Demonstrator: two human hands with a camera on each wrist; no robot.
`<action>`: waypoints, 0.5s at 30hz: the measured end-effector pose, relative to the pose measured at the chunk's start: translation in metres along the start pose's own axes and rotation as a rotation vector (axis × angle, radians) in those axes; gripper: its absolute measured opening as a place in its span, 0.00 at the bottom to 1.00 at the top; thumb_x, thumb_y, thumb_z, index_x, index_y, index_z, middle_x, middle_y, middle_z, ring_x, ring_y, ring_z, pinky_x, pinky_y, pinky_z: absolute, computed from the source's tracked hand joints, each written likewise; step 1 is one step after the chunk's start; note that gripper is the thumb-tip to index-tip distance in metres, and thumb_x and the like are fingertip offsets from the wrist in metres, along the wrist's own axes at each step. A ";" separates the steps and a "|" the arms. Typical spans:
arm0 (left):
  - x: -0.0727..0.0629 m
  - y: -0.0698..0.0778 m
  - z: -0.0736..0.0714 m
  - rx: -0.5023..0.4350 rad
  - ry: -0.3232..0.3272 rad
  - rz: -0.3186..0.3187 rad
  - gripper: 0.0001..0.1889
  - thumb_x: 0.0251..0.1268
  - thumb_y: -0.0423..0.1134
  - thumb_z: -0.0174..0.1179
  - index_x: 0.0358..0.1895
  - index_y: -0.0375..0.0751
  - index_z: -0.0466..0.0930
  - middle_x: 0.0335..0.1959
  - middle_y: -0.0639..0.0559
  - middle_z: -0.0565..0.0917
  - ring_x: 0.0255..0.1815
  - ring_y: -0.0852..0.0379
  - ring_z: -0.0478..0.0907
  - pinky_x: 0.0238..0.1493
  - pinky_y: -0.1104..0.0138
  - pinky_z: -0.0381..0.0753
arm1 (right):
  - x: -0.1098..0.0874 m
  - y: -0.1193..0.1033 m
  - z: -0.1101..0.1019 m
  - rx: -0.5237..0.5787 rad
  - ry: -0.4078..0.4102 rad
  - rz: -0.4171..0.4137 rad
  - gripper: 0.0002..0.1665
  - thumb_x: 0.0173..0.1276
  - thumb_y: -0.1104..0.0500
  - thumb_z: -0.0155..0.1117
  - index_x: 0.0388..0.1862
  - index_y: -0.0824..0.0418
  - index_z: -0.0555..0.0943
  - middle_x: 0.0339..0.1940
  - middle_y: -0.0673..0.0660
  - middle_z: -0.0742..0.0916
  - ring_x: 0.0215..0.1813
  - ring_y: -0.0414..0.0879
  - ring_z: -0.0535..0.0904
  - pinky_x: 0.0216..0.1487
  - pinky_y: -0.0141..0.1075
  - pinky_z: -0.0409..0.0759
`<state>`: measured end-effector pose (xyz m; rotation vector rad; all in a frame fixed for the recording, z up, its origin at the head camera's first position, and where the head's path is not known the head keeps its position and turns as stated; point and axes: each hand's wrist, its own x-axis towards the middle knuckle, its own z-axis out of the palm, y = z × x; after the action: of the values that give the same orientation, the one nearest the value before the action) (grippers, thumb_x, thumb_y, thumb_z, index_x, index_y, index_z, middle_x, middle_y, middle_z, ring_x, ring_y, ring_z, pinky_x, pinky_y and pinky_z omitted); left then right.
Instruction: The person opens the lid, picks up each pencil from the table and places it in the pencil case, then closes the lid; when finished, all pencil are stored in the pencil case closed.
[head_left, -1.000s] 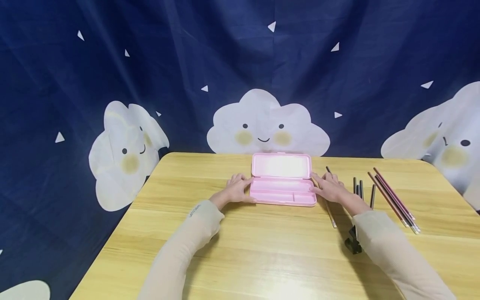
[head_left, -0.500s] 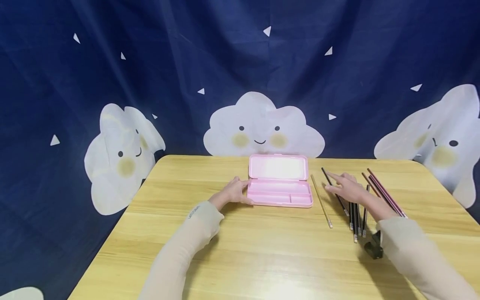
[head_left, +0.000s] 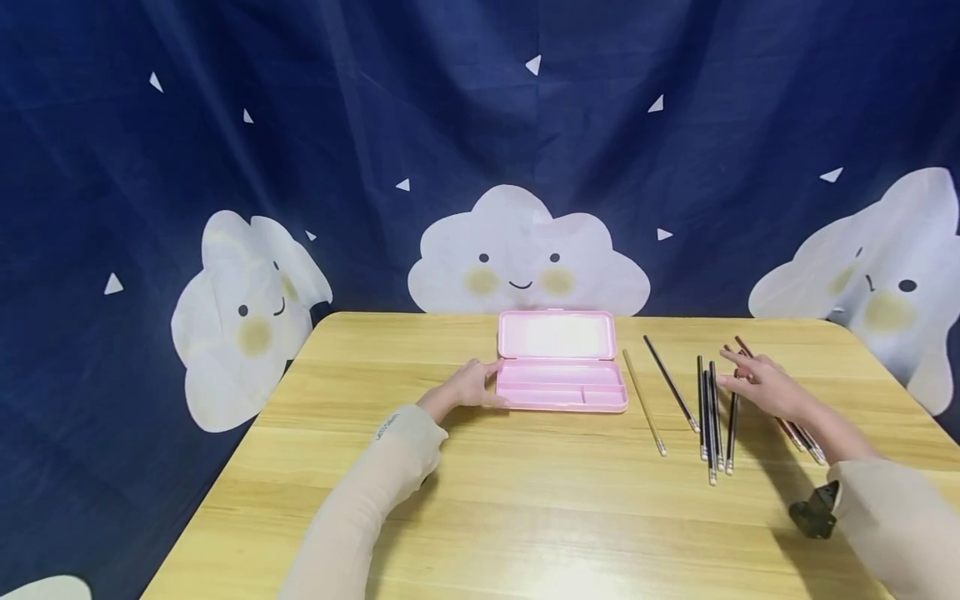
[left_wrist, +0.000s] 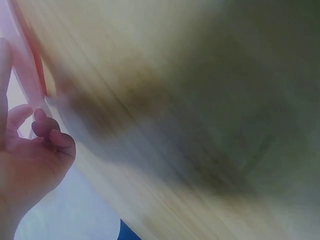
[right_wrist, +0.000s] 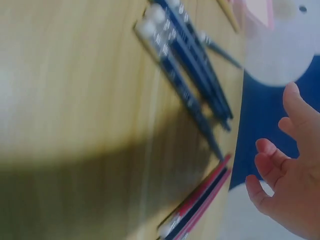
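A pink pencil case [head_left: 562, 385] lies with its lid raised at the back of the wooden table, and its divided tray shows no contents. At its left side is my left hand [head_left: 468, 385], thumb at the front corner and a finger against the edge; its other fingers curl loosely in the left wrist view. My right hand [head_left: 767, 390] hovers with spread fingers over a group of dark and red pencils [right_wrist: 200, 197], holding nothing. To its left lie several dark pencils [head_left: 711, 429] with white erasers, a single black pencil [head_left: 670, 382] and a yellow pencil [head_left: 643, 402].
Behind the wooden table [head_left: 540, 508] hangs a dark blue curtain [head_left: 360, 100] printed with smiling white clouds. A black wrist camera [head_left: 816, 510] juts from under my right sleeve. The table's far edge runs just behind the case.
My right hand has left the pencil case's right side and moved right, past the single pencils, to the red and dark group. The left hand stays at the case.
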<state>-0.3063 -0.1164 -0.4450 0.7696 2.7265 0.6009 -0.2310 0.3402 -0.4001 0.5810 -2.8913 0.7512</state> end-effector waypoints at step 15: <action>-0.011 0.020 -0.011 -0.155 0.016 0.000 0.40 0.42 0.42 0.72 0.63 0.35 0.66 0.39 0.44 0.76 0.38 0.55 0.67 0.46 0.66 0.70 | -0.039 0.049 -0.018 -0.042 -0.095 0.215 0.30 0.69 0.59 0.51 0.52 0.89 0.61 0.27 0.74 0.77 0.30 0.60 0.73 0.35 0.51 0.72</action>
<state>-0.2921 -0.1101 -0.4245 0.7299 2.6558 0.8109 -0.2138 0.4014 -0.4137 0.3118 -3.0843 0.7037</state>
